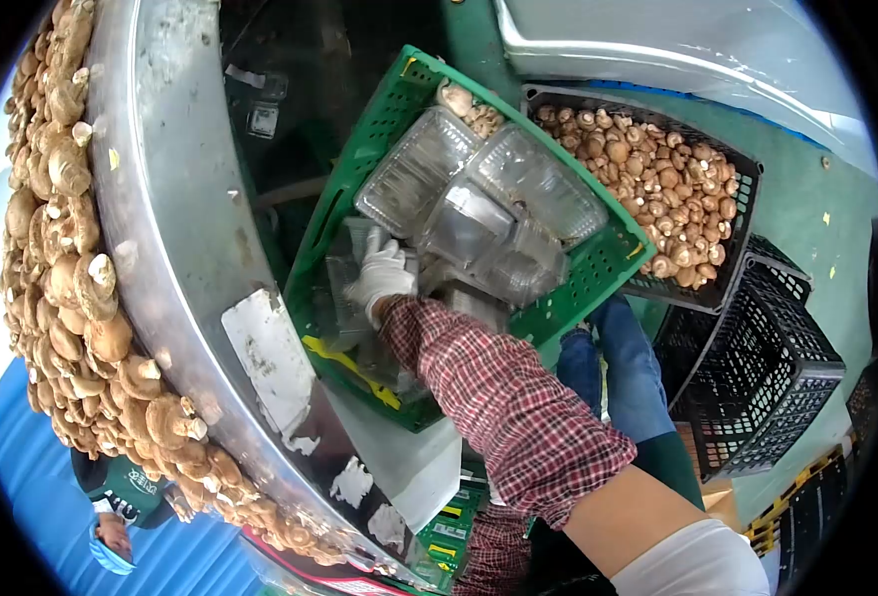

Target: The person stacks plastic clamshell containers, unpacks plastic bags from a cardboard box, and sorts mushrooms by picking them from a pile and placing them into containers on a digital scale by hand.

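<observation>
My right hand [385, 270], in a white glove below a red plaid sleeve, reaches into a green plastic crate [583, 266]. Its fingers are closed at the edge of a clear plastic box [344, 283] at the crate's left side; the fingertips are partly hidden. Several more clear plastic boxes [540, 181] lie heaped at angles beside the hand. Pale mushrooms [471, 107] sit in the crate's top corner. Of my left arm only a plaid sleeve [498, 551] shows at the bottom; my left hand is out of view.
A metal-edged table [175, 199] heaped with brown mushrooms [66, 268] curves along the left. A black crate of mushrooms [647, 184] stands behind the green one, near black crates [757, 368] at right. Across the table is a person in a blue cap [111, 546].
</observation>
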Tool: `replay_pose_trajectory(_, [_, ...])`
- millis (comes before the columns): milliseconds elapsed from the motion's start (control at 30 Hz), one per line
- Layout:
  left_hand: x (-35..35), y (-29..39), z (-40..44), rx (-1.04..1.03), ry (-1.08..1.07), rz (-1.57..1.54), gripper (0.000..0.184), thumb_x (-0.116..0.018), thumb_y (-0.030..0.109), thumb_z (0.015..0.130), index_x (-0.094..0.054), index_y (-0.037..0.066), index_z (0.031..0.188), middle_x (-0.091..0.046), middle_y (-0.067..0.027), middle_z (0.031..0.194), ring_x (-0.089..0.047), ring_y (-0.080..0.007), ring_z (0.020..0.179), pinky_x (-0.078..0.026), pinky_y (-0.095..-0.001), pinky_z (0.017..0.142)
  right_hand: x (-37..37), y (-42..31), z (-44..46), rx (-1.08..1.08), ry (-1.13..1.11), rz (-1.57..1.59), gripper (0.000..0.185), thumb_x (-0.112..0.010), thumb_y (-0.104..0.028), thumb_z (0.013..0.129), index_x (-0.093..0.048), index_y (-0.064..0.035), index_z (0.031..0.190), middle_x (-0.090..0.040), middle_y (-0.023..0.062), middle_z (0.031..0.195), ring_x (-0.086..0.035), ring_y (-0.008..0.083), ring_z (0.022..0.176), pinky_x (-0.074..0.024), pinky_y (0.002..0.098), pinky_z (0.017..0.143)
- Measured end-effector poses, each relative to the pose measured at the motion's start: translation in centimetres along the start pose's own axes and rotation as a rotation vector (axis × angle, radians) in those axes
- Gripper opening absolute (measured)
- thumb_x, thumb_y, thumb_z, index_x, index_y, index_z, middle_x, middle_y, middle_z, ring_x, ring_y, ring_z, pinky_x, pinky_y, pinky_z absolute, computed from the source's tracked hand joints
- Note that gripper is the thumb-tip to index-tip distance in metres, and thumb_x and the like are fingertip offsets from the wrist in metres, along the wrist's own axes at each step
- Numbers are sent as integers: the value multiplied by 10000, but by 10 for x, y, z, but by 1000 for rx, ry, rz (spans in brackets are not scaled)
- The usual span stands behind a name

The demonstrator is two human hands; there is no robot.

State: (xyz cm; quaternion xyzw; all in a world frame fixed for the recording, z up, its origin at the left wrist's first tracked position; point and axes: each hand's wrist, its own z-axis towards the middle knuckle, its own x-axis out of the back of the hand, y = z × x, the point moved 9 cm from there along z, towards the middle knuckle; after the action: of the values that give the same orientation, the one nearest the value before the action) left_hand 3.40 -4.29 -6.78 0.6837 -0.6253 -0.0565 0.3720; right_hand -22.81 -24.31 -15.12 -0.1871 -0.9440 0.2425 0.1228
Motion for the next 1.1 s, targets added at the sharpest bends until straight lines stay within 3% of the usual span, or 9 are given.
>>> replay_pose_trajectory(133, [-14,-47,-15,250,98,-214,381,-524,88,919,-504,1,1290,-601,-114,1169,-600,-198,1019,-490,-314,860,-6,35,21,-14,-39,268,947,-669,-169,725,-119,-108,1493,-393,192,1399,-463,313,1255,-438,381,987])
replay_pose_trajectory(233, [-26,3,-10,498,151,-1023,379,-518,94,927,-498,-22,1287,-604,-133,1163,-607,-214,1024,-488,-324,891,23,53,-18,178,49,475,849,-581,-14,707,-225,-98,1474,-410,221,1391,-385,361,1308,-328,363,1086])
replay_pose_trajectory(400, [-27,49,-8,480,112,-855,424,-577,253,907,-531,37,1269,-593,-123,1173,-562,-259,1105,-434,-380,956,106,114,-132,648,61,852,934,-607,-24,664,-157,-23,1482,-162,144,1542,-115,226,1436,-98,315,1156])
replay_pose_trajectory(433, [-25,60,-12,459,104,-832,453,-564,264,916,-491,50,1308,-575,-125,1211,-543,-263,1132,-408,-409,980,128,133,-153,632,122,795,969,-654,-217,658,-176,-27,1479,-179,164,1540,-134,252,1436,-111,320,1159])
replay_pose_trajectory(533, [-21,89,-9,416,124,-919,566,-490,425,940,-405,66,1368,-519,-139,1299,-546,-252,1135,-401,-391,971,191,176,-215,580,133,1015,935,-503,68,617,-160,-21,1482,-188,134,1536,-156,211,1426,-123,290,1147])
replay_pose_trajectory(733, [-12,165,3,210,16,-1271,744,-328,664,904,-335,131,1423,-418,-143,1403,-468,-316,1232,-434,-563,950,272,239,-312,452,223,1076,920,-540,33,627,-203,-37,1480,-284,87,1504,-264,182,1388,-271,271,1079])
replay_pose_trajectory(967, [-19,236,-16,65,-279,-1410,697,-404,582,927,-389,51,1378,-473,-139,1351,-491,-300,1204,-434,-473,999,297,242,-371,493,310,1121,940,-562,-30,619,-185,-25,1480,-299,101,1491,-284,205,1378,-225,305,1117])
replay_pose_trajectory(1067, [-6,237,-16,41,-175,-1212,529,-584,208,896,-397,23,1356,-519,-135,1270,-532,-271,1149,-458,-431,964,299,226,-384,512,339,1093,930,-584,-65,643,-180,-28,1480,-291,97,1487,-279,202,1373,-225,307,1114])
replay_pose_trajectory(1100, [-1,241,-17,36,-177,-1210,529,-584,208,896,-397,23,1356,-519,-135,1270,-532,-271,1149,-458,-431,964,295,222,-386,496,319,1127,912,-588,-54,665,-180,-33,1481,-294,95,1483,-288,196,1364,-236,304,1108])
